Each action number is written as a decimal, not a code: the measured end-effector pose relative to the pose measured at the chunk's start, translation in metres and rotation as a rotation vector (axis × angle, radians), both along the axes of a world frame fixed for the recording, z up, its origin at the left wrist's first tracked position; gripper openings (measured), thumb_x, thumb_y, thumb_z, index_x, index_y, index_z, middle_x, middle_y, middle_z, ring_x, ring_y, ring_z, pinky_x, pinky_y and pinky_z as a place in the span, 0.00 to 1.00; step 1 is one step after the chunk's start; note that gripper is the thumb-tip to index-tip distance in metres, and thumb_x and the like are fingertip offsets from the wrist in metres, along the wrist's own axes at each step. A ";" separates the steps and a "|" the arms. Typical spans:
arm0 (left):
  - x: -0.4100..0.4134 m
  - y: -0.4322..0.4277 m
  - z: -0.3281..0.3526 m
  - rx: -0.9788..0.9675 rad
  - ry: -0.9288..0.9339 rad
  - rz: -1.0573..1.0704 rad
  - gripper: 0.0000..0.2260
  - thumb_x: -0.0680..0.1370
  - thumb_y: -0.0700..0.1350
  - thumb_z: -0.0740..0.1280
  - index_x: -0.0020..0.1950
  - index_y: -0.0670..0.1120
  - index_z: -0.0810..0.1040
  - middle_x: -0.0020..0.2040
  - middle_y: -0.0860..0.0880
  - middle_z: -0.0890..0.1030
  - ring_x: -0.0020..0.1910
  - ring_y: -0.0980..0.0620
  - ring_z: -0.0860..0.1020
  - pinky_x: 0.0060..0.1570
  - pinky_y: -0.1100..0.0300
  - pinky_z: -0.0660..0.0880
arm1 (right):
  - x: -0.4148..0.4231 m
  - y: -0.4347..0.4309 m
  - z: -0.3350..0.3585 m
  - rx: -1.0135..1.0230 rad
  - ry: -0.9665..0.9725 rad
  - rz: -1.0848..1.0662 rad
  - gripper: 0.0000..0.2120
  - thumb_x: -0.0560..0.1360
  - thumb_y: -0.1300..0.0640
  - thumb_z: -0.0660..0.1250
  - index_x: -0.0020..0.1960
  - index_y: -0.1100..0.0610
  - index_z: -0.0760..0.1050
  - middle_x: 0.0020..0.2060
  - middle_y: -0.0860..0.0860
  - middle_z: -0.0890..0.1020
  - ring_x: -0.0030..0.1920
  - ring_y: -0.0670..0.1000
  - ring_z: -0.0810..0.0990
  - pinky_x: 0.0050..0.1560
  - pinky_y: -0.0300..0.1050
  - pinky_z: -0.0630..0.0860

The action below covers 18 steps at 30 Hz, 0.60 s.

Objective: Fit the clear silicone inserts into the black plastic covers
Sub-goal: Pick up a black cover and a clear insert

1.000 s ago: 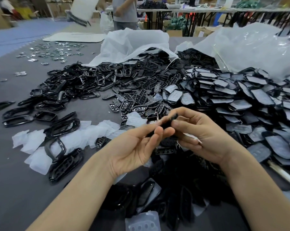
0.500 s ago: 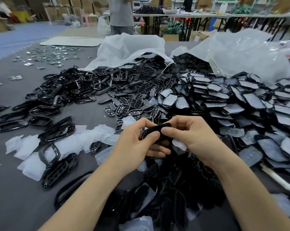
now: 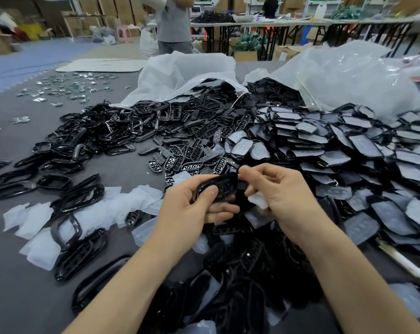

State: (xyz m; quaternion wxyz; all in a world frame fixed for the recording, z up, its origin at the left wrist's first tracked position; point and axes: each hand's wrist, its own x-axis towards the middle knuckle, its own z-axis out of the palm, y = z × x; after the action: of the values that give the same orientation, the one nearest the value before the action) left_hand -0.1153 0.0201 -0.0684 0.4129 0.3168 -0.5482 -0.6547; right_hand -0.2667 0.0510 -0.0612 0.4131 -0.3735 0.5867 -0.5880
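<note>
In the left hand [image 3: 192,206], glossy oval black cover [image 3: 219,187]

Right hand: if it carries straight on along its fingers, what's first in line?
The black cover that the left hand grips; the fingers of the right hand seem to pinch its end, though depth is unclear.

— How do the arms sit?
— Both forearms [image 3: 131,285] come in from below and angle toward each other.
— The left hand [image 3: 192,208]?
— Its thumb lies on top of a black cover [image 3: 218,186] and its fingers are curled underneath.
— The right hand [image 3: 283,196]?
— Back turned up and fingers curled. Its fingertips pinch that cover's right end.
</note>
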 end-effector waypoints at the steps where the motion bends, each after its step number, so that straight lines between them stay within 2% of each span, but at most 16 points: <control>1: 0.001 -0.001 0.000 0.026 0.022 0.015 0.10 0.81 0.34 0.57 0.52 0.42 0.77 0.37 0.44 0.85 0.34 0.49 0.84 0.34 0.64 0.79 | -0.002 0.000 0.002 0.003 -0.077 -0.010 0.13 0.65 0.45 0.72 0.36 0.56 0.80 0.25 0.49 0.77 0.20 0.43 0.68 0.20 0.32 0.62; 3: 0.001 -0.002 -0.001 0.089 0.050 0.023 0.10 0.81 0.34 0.57 0.53 0.42 0.77 0.39 0.42 0.85 0.35 0.48 0.84 0.34 0.64 0.79 | -0.005 0.001 0.005 0.012 -0.215 -0.006 0.15 0.68 0.45 0.70 0.41 0.58 0.81 0.27 0.50 0.77 0.21 0.44 0.69 0.20 0.34 0.63; 4: 0.001 -0.002 -0.002 0.131 0.064 0.012 0.10 0.82 0.35 0.57 0.53 0.42 0.77 0.40 0.42 0.85 0.36 0.48 0.84 0.34 0.64 0.79 | -0.006 0.001 0.005 0.019 -0.269 0.005 0.13 0.72 0.49 0.69 0.43 0.59 0.81 0.28 0.51 0.78 0.22 0.45 0.70 0.21 0.35 0.65; 6: 0.000 -0.002 -0.003 0.214 0.099 -0.008 0.11 0.82 0.35 0.56 0.53 0.42 0.78 0.41 0.42 0.85 0.37 0.47 0.85 0.34 0.63 0.79 | -0.007 0.002 0.006 0.022 -0.322 0.039 0.06 0.76 0.60 0.66 0.45 0.60 0.81 0.32 0.53 0.80 0.26 0.45 0.75 0.25 0.35 0.70; 9: -0.002 -0.003 -0.003 0.304 0.156 -0.010 0.11 0.81 0.35 0.56 0.52 0.41 0.79 0.43 0.40 0.85 0.38 0.45 0.85 0.34 0.62 0.80 | -0.009 0.003 0.007 -0.005 -0.333 0.094 0.11 0.75 0.71 0.61 0.50 0.61 0.80 0.37 0.53 0.83 0.34 0.44 0.81 0.33 0.35 0.76; 13: -0.001 -0.006 -0.003 0.345 0.175 -0.003 0.10 0.81 0.34 0.58 0.52 0.40 0.79 0.43 0.39 0.85 0.38 0.44 0.85 0.34 0.61 0.80 | -0.008 0.004 0.005 -0.048 -0.278 0.116 0.12 0.74 0.73 0.64 0.50 0.61 0.80 0.41 0.54 0.81 0.39 0.46 0.82 0.39 0.36 0.78; 18: 0.000 -0.008 -0.004 0.355 0.176 -0.011 0.11 0.80 0.32 0.58 0.53 0.39 0.79 0.43 0.38 0.84 0.38 0.43 0.85 0.34 0.61 0.80 | -0.003 0.001 0.001 -0.075 -0.216 0.107 0.12 0.71 0.73 0.66 0.46 0.58 0.80 0.34 0.51 0.75 0.37 0.46 0.76 0.43 0.36 0.79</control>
State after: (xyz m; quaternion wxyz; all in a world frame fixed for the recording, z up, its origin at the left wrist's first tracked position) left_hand -0.1155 0.0124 -0.0721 0.3933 0.3232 -0.3877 -0.7685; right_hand -0.2696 0.0518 -0.0599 0.4906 -0.3539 0.4956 -0.6232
